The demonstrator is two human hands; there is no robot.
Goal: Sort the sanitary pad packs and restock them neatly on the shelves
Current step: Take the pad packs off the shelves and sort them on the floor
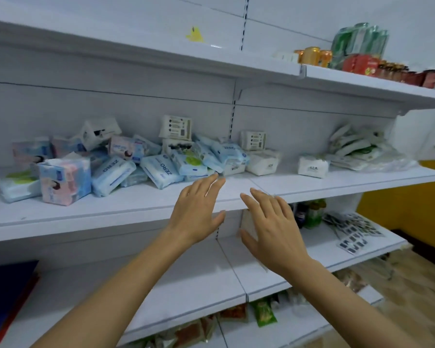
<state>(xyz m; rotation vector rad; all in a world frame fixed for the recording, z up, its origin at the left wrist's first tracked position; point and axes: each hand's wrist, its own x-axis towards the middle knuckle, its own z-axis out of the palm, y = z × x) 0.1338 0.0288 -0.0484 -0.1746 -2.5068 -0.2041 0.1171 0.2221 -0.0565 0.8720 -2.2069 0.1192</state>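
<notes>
Both forearms are stretched forward towards the middle shelf (85, 212), palms turned down; the left grip (199, 209) is held open, fingers straight, nothing carried; the right grip (274, 227) is likewise spread open just beside it; the jumbled sanitary pad packs (126, 162) are heaped ahead and left of the left fingertips (212, 180); white packs (261, 164) are seen beyond the right grip.

High on the right stand orange cans (314, 56), beside a green wrapped pack (359, 42) and red packets (361, 65). A yellow tag (195, 35) lies further left. Lower down are bottles (312, 214), blister cards (353, 233) and green snack bags (264, 312). A dark blue board (7, 280) shows at the left edge. The floor (412, 285) is wooden.
</notes>
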